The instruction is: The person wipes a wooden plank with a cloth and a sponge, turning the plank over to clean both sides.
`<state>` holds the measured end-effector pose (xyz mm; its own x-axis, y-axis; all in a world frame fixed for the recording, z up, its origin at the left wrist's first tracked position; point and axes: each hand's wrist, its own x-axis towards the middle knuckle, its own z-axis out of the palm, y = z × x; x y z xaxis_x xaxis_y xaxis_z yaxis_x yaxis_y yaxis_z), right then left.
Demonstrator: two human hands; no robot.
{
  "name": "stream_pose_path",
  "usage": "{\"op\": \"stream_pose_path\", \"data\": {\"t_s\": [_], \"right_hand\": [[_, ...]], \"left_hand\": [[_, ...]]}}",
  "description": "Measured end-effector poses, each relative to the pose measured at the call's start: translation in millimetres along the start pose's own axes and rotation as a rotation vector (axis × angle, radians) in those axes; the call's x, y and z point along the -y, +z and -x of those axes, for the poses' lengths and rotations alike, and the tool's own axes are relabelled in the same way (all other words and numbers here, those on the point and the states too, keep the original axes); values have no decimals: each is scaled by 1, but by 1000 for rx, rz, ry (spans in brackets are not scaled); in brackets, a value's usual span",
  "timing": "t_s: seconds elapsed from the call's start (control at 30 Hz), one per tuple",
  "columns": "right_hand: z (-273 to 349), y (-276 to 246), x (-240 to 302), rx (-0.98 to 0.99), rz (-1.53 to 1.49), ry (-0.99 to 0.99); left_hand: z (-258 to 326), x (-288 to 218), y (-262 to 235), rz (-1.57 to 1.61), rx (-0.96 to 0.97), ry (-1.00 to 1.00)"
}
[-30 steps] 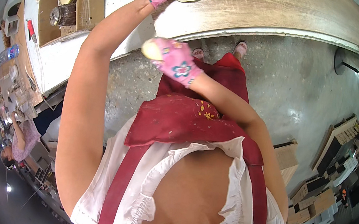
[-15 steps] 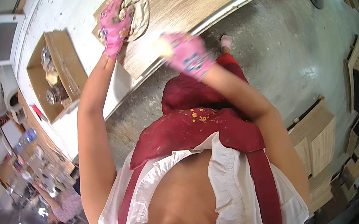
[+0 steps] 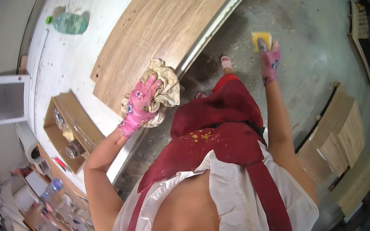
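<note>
My left hand (image 3: 141, 105), in a pink flowered glove, presses a crumpled beige rag (image 3: 166, 83) onto the near corner of a long wood-grain panel (image 3: 159, 27). The panel lies on a white workbench (image 3: 67, 59). My right hand (image 3: 269, 61), also in a pink glove, is stretched out over the concrete floor away from the bench and grips a yellow sponge (image 3: 260, 39). I wear a dark red apron over white clothing.
A green plastic bottle (image 3: 68, 23) lies on the bench beyond the panel. An open cardboard box (image 3: 69, 130) with small items sits at the bench's near left. Stacks of wooden boards (image 3: 338, 137) stand on the floor to the right. A white framed screen (image 3: 3, 97) is at the left.
My right hand has swung away from the bench out over the floor with the sponge. The left hand stays on the rag, now at the panel's near corner. The view has turned.
</note>
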<state>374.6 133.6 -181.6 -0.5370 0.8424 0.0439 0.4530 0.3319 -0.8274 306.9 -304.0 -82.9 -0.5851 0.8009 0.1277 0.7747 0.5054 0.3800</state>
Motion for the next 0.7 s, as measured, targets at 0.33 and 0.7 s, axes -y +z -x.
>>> {"op": "stream_pose_path", "data": {"t_s": [0.33, 0.7], "right_hand": [[-7, -10, -30, -26, -233, 268], [-154, -7, -61, 24, -423, 183]], "left_hand": [[-231, 9, 63, 57, -103, 268], [-489, -1, 88, 139, -15, 205]]}}
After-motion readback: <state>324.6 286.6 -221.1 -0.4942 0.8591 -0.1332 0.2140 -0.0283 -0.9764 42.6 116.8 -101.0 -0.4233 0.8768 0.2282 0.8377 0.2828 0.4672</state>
